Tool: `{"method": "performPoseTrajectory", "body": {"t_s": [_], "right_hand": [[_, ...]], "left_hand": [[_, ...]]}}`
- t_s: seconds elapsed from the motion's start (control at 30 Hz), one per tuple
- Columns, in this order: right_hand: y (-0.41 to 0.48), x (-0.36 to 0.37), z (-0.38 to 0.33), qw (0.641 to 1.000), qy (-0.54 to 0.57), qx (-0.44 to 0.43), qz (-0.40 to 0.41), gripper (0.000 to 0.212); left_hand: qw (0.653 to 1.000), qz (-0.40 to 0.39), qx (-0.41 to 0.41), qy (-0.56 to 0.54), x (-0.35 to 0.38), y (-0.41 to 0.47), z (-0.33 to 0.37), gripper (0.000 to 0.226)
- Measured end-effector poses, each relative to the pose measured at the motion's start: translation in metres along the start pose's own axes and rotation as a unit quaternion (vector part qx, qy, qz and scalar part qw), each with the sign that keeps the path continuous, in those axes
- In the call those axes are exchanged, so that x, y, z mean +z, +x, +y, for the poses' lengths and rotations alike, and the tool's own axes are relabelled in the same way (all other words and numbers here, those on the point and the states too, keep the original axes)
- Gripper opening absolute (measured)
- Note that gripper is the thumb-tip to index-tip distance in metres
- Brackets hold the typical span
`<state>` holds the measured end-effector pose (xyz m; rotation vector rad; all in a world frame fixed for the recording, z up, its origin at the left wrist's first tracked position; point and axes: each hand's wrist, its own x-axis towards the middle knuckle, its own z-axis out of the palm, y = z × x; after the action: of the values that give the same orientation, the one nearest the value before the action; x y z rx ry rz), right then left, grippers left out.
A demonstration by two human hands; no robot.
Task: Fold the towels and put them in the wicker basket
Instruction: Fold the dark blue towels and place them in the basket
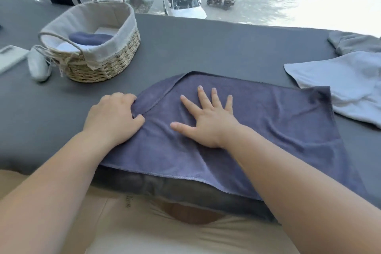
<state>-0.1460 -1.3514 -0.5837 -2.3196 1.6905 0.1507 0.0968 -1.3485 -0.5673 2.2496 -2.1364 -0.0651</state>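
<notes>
Slate-blue rectangular microfibre towel (278, 121) lay spread on dark grey padded surface (206, 47), near edge draped over front. At towel's left edge, left hand (113, 117) clenched, fingers curled round folded-over flap. Mid-towel, right hand (208, 121) pressed flat, 5 fingers straight and spread, grasping nothing. Round wicker basket with beige cloth liner (115, 60) stood far left, well apart, folded blue towel (90, 38) inside. 2 more at right: white towel (346, 84) meeting slate-blue corner, grey towel (354, 42) behind.
</notes>
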Motion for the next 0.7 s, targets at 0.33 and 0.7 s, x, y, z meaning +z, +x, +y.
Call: {"method": "performPoseTrajectory", "body": {"t_s": [0.33,0.7], "right_hand": [[0.0,0.019,0.002,0.999,-0.004,0.003,0.035,0.115],[0.0,0.016,0.0,0.999,0.01,0.005,0.039,0.096]], "left_hand": [[0.995,0.096,0.026,-0.028,-0.018,0.066,0.001,0.023],[0.961,0.038,-0.085,-0.259,-0.013,0.038,-0.026,0.041]]}}
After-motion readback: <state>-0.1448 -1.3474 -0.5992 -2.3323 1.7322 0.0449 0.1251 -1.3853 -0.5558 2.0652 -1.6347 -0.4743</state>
